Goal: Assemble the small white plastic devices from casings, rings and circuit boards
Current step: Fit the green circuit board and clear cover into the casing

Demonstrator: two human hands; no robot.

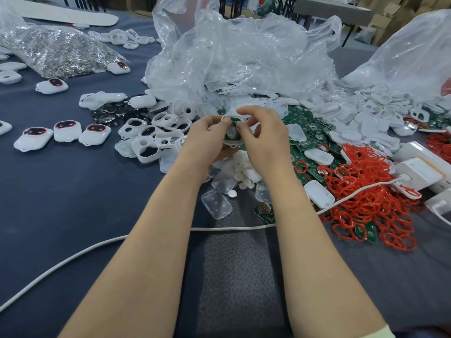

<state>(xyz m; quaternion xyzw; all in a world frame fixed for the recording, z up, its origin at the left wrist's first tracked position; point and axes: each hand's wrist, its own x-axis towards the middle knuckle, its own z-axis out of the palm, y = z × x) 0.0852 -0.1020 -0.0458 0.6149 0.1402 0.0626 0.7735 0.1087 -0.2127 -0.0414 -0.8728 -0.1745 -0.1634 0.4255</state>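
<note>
Although several finished devices (67, 130) are laid out on the left of the bench (61, 203), the task is judged to be far from complete, since large stocks of parts are seen unassembled. One casing (233, 143) is held above the middle of the bench, in front of the heap, with a green circuit board (234, 123) seated in it; no red ring is visible on this unit, and no closing cover is fitted yet. The casing is cradled and pinched at its left edge by the left hand (207, 140), while the fingers (246, 111) of the right hand (264, 142) are curled and pinched onto the board's upper right edge. Just left of the hands, open casing frames (156, 136), glossy white with rounded corners and oval cut-outs, are piled. To the right, loose boards (310, 132), flat and green with metal clips, are heaped beside a tangle of thin, pliable-looking red rings (366, 186). Frosted translucent covers (216, 203) lie near the forearms. Crumpled clear plastic bags (244, 57) are noted behind, and a white cable (97, 247) is run across the cloth-covered surface.
</note>
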